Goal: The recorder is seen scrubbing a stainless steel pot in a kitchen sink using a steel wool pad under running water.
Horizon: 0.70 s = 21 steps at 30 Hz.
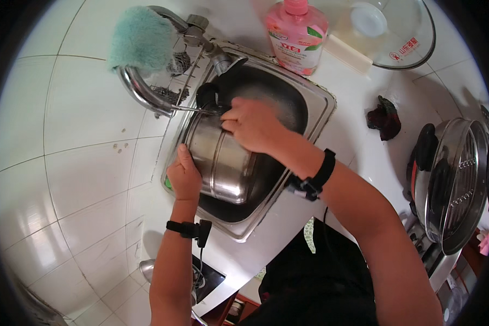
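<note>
A stainless steel pot (224, 163) lies tipped on its side in the sink (265, 212). A black handle (207, 95) shows at its far end. My left hand (184, 175) grips the pot from the left, thumb along its wall. Over the pot's upper side is my right hand (252, 124), fingers bent and partly blurred. Whether something sits under those fingers is hidden. From the curved faucet spout (144, 93), a thin stream of water (191, 109) runs towards the pot near the handle.
A pink pump bottle (295, 38) stands behind the sink, beside a glass lid (403, 36). A dark wet cloth (385, 118) lies on the counter. Steel pans (452, 187) lean at the right. A fluffy teal cover (140, 38) hangs on the faucet pipe. White tiles (85, 163) wall the left.
</note>
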{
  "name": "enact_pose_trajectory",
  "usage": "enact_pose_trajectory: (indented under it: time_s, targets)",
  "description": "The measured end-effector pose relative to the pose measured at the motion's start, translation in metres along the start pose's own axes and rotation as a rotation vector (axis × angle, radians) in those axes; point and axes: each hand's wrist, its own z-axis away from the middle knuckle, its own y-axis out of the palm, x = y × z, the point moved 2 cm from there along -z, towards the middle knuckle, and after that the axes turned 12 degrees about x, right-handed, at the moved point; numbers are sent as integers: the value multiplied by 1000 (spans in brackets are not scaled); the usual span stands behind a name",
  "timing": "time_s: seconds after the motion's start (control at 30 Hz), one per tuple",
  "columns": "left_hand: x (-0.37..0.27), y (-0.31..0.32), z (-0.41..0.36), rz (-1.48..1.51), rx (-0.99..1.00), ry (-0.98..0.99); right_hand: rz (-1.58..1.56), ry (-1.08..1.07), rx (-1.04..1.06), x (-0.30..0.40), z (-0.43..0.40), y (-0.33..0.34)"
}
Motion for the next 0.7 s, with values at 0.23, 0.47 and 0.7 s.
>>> enact_pose_trajectory:
  time_s: [0.23, 0.47, 0.7]
  targets:
    - [-4, -3, -5, 4, -36, 33, 109, 155, 60, -27, -34, -4]
    - [-16, 11, -6, 96, -71, 73, 38, 66, -29, -42, -50, -12]
    - [-1, 2, 0, 32, 99, -56, 54, 30, -115, -30, -38, 9]
